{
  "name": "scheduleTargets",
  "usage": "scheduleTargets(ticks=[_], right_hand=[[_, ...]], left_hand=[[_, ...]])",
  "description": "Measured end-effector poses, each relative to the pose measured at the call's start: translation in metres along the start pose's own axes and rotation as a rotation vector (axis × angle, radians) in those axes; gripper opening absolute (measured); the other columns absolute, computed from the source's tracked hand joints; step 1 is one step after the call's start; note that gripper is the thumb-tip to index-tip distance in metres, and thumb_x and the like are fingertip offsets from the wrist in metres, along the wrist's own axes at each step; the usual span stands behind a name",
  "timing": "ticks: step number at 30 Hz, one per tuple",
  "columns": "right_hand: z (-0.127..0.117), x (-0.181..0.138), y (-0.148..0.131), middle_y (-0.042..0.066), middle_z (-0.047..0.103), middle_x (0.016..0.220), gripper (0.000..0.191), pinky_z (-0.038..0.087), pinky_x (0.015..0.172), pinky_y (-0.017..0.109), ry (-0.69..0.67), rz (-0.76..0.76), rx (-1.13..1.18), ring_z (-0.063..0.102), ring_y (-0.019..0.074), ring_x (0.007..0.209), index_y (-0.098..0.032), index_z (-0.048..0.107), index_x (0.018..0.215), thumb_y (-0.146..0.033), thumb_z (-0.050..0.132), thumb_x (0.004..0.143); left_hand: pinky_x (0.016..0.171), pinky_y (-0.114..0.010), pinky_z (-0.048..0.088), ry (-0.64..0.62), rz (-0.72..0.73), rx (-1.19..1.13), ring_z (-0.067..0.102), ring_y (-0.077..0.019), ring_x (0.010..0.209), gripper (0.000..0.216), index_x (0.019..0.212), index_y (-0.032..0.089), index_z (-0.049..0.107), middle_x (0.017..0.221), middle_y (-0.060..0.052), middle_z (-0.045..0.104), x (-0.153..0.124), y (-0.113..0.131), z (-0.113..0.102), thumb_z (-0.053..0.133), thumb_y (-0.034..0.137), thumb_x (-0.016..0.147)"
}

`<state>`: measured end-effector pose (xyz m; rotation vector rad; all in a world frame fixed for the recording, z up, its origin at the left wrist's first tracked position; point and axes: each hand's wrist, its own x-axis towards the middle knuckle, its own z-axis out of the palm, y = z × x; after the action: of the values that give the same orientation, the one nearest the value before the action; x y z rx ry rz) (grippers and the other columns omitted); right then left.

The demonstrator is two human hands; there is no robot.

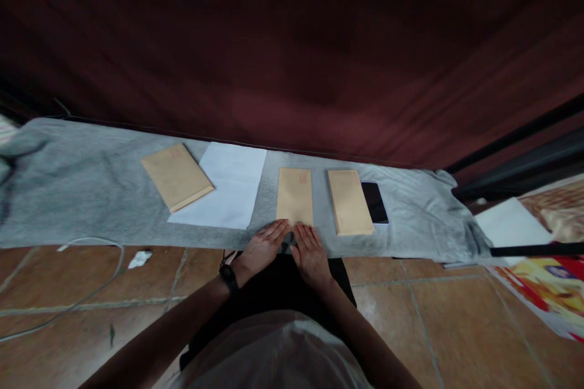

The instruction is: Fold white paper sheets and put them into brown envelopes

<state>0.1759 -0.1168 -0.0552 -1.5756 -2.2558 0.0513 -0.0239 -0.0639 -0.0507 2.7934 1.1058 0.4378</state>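
Observation:
My left hand (263, 248) and my right hand (310, 250) lie flat, fingers stretched out, side by side on the near end of a tan envelope (295, 196). This envelope lies lengthwise on a grey cloth (82, 188) spread over the floor. A black watch is on my left wrist. A second tan envelope (350, 201) lies just to the right, parallel to the first. A third tan envelope (177, 175) lies at an angle to the left, partly over a white sheet of paper (225, 193).
A dark phone (375, 202) lies beside the right envelope. A dark red curtain (292, 48) hangs behind the cloth. A white cable (98, 285) and a scrap of paper (139, 259) lie on the tiled floor at left. Papers and printed sheets (542, 285) lie at right.

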Motion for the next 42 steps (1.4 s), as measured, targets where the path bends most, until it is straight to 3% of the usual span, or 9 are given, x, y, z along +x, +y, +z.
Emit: scheduleTargets(ticks=[10, 17, 22, 31, 37, 42], right_hand=[[-0.003, -0.012, 0.013, 0.013, 0.049, 0.153, 0.050, 0.033, 0.122, 0.046, 0.023, 0.058, -0.024, 0.045, 0.0243, 0.143, -0.012, 0.041, 0.153, -0.029, 0.038, 0.106], [0.003, -0.012, 0.014, 0.014, 0.051, 0.152, 0.051, 0.036, 0.120, 0.049, 0.062, 0.041, -0.007, 0.046, 0.0252, 0.142, -0.012, 0.040, 0.154, -0.028, 0.038, 0.106], [0.004, -0.010, 0.013, 0.013, 0.053, 0.150, 0.050, 0.036, 0.120, 0.048, 0.083, 0.051, 0.009, 0.048, 0.0242, 0.141, -0.013, 0.040, 0.153, -0.028, 0.039, 0.105], [0.004, -0.007, 0.011, 0.013, 0.057, 0.147, 0.047, 0.037, 0.119, 0.047, 0.127, 0.054, 0.015, 0.050, 0.0233, 0.139, -0.014, 0.045, 0.150, -0.023, 0.041, 0.105], [0.003, -0.007, 0.010, 0.013, 0.053, 0.150, 0.050, 0.038, 0.119, 0.048, 0.109, 0.064, -0.002, 0.049, 0.0251, 0.140, -0.014, 0.042, 0.153, -0.023, 0.042, 0.104], [0.004, -0.007, 0.010, 0.012, 0.053, 0.150, 0.049, 0.036, 0.120, 0.047, 0.116, 0.074, 0.005, 0.048, 0.0241, 0.141, -0.014, 0.043, 0.152, -0.023, 0.042, 0.104]], left_hand=[[0.114, -0.041, 0.044, -0.022, -0.067, 0.014, 0.056, -0.0228, 0.133, 0.050, 0.136, 0.011, 0.058, 0.142, -0.014, 0.061, 0.007, 0.007, -0.013, 0.041, 0.003, 0.090], [0.123, -0.047, 0.029, -0.001, -0.124, 0.005, 0.036, -0.0250, 0.149, 0.050, 0.148, 0.012, 0.045, 0.157, -0.014, 0.044, 0.062, 0.013, 0.005, 0.038, 0.026, 0.101], [0.125, -0.052, 0.019, -0.046, -0.169, 0.011, 0.026, -0.0269, 0.153, 0.056, 0.154, 0.012, 0.037, 0.162, -0.014, 0.036, 0.104, -0.001, 0.023, 0.036, 0.032, 0.101], [0.123, -0.062, 0.010, -0.102, -0.300, -0.001, 0.021, -0.0286, 0.154, 0.056, 0.155, 0.024, 0.038, 0.164, -0.007, 0.033, 0.158, -0.026, 0.031, 0.034, 0.040, 0.102], [0.122, -0.064, 0.011, -0.065, -0.324, -0.014, 0.020, -0.0302, 0.154, 0.057, 0.156, 0.021, 0.038, 0.165, -0.009, 0.031, 0.173, -0.034, 0.031, 0.033, 0.042, 0.102], [0.123, -0.062, 0.011, -0.075, -0.265, -0.011, 0.021, -0.0299, 0.154, 0.056, 0.155, 0.022, 0.038, 0.163, -0.008, 0.036, 0.164, -0.035, 0.028, 0.032, 0.037, 0.102]])
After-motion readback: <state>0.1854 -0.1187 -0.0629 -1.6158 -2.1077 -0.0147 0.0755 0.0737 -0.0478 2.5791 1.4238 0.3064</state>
